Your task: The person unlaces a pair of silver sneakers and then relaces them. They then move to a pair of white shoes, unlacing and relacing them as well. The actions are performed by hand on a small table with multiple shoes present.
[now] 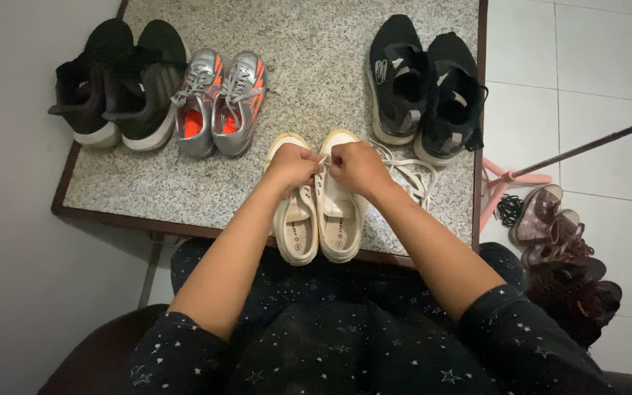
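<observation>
While the two cream shoes point(318, 212) sit side by side at the near edge of the speckled stone table point(184, 183), both hands are busy over them. The shoes are long from heel to toe. Their toes point away from the person, toward the far side of the table, and their heels hang a little over the near edge.

The left hand point(292, 166) and the right hand point(358, 167) rest on top of the front part of the shoes, close together. Each hand is curled tight and pinches a white lace point(323, 159) between them. More loose lace point(411, 175) lies just right of the shoes.

Farther back stand a black pair point(120, 84), a silver and orange pair point(221, 102) and another black pair point(426, 88). Small dark red shoes point(550, 227) lie on the white floor tiles point(594, 66).
</observation>
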